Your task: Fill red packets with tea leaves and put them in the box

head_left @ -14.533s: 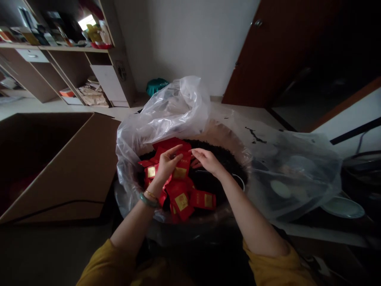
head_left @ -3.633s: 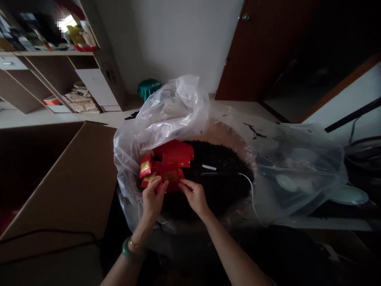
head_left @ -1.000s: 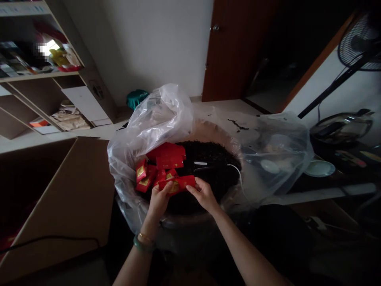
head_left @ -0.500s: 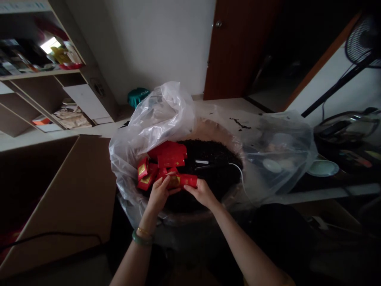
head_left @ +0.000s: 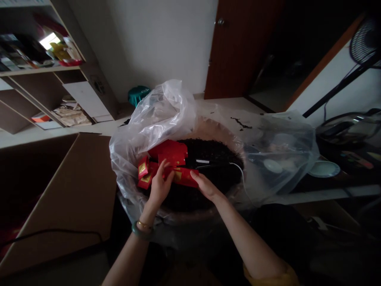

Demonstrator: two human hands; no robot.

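Note:
My right hand [head_left: 207,186] grips the right end of a red packet [head_left: 187,177] with gold print, its thumb on top. The packet lies level over the tub of dark, loose, leaf-like stuff [head_left: 208,149]. At the packet's left end is my left hand [head_left: 161,186], its index finger raised and apart from the thumb; some of its fingers are hidden. Small red packets with gold labels [head_left: 143,168] lie just left of it. Behind it are flat red packets [head_left: 168,150]. A slim black device [head_left: 205,163] with a white cord rests on the dark stuff.
Clear plastic [head_left: 160,111] lines the tub and spreads rightward over the floor. To the left stands an open cardboard box [head_left: 74,190] with a dark cord across it. At the right are a pale dish [head_left: 324,169] and a fan [head_left: 364,43]. Shelves [head_left: 44,71] stand far left.
Packets at the left of the tub are fewer than at first, and the black device now shows. Since half a second ago, my left fingers have lifted and spread; my right hand keeps the packet.

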